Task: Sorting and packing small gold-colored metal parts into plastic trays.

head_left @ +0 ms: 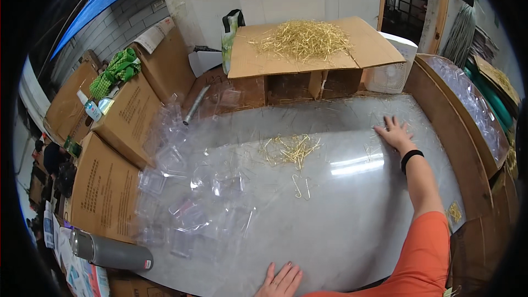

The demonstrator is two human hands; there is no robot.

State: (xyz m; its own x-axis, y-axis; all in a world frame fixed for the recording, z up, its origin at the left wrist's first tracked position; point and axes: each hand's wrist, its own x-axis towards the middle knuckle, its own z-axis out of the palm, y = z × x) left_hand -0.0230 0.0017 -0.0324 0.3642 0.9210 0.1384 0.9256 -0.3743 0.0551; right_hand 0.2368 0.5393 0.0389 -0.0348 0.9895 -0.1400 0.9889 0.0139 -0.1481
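At the table's near edge, my left hand [280,281] lies flat with its fingers slightly apart, holding nothing. My right arm, in an orange sleeve with a black wristband, reaches to the far right. There my right hand [394,133] rests palm down on the grey tabletop [357,225], fingers spread, also without anything in it. Between the hands is a small heap of gold wire hooks [291,150], with a couple of single hooks [301,187] just nearer to me. Loose hooks are scattered around my right hand.
Clear plastic boxes [190,214] cover the table's left side, near a metal tube [196,105]. A cardboard shelf [247,58] at the back bears a big hook pile [311,41]. Cartons [107,187] and a grey flask [113,250] stand left; a long carton [459,137] borders the right.
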